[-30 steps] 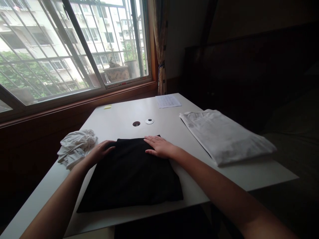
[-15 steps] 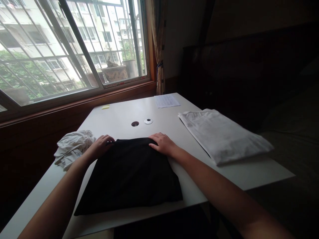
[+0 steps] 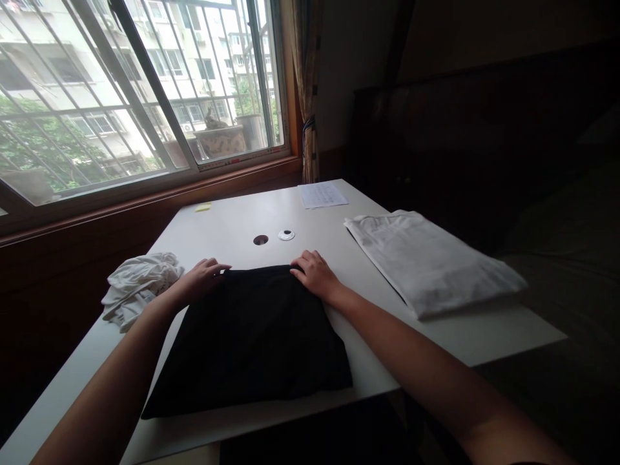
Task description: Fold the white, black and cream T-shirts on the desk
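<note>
A black folded garment [image 3: 256, 342] lies flat on the white table in front of me, its wider side toward me. Its exact kind cannot be made out. At the far left corner, my left hand [image 3: 206, 276] has its fingers closed on the edge. My right hand [image 3: 314, 276] pinches the far right corner, thumb on the near side and fingers over the far edge. Left of my left hand sits a crumpled white cloth [image 3: 140, 284], partly behind my forearm. To the right lies a folded white garment [image 3: 431, 261].
The white table [image 3: 232, 226] stands by a barred window [image 3: 145, 84]. Toward its far side are a round cable hole [image 3: 260, 240], a loose round cover [image 3: 286, 235], a printed sheet [image 3: 323, 194] and a yellow note [image 3: 203, 207]. A curtain [image 3: 310, 97] hangs beside the window.
My fingers have curled in on the far corners of the black garment, the right hand more plainly. The garment stays flat in place; the view has shifted slightly.
</note>
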Motion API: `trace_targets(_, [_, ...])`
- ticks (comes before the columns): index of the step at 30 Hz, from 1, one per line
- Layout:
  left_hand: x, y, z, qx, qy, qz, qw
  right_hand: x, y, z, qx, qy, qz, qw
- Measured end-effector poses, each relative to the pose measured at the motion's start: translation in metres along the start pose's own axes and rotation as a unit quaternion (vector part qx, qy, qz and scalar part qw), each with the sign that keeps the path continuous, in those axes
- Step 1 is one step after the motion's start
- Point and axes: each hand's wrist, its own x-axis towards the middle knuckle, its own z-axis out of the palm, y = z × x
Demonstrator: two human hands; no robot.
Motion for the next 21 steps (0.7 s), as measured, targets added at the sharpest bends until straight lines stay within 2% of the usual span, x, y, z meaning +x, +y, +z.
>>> trace_targets(7, [-0.002,-0.005,0.011,-0.042,0.006,-0.029,0.999,0.001,0.003,0.005,0.037,0.034,0.016,0.999])
trace_targets(13, [-0.004,-0.003,0.009,-0.072,0.001,-0.050,0.996,0.003,0.007,0.007,0.060,0.038,0.043,0.997])
trace_targets(21, [0.001,0.013,0.006,-0.047,0.014,-0.016,0.999,0.004,0.009,0.008,0.071,0.054,0.046,0.995])
